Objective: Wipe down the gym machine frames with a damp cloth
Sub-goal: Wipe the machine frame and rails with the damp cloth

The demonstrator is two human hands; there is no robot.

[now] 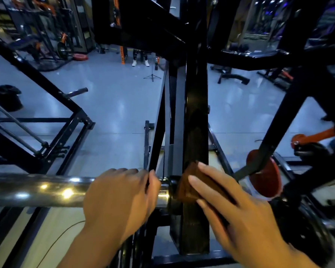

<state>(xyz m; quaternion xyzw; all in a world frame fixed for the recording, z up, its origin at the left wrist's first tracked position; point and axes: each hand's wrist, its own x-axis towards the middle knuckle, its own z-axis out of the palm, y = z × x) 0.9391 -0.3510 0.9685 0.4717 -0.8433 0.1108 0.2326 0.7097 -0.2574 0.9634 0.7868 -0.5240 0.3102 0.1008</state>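
Our right hand (234, 207) lies with straight fingers on a brown cloth (190, 182), pressing it flat against the black upright post (196, 120) of the machine frame, just where the post meets the end of a shiny steel bar (37, 190). Our left hand (120, 198) is wrapped over that bar beside the post, fingers curled across the top and down its far side. The two hands sit near each other, apart, with the black collar (172, 192) of the bar between them. The right hand is blurred, so we cannot tell exactly how its thumb lies. To the right of the post, a thinner black strut (275, 136) slants down in front of a red round plate (267, 176). To the left, more black frame beams (46, 89) cross at angles above the pale grey floor (114, 105). Farther off on the floor stands a small tripod (152, 75), and behind it we see a pair of white shoes (140, 63) on someone standing. Racks with orange parts (46, 35) fill the far left corner.
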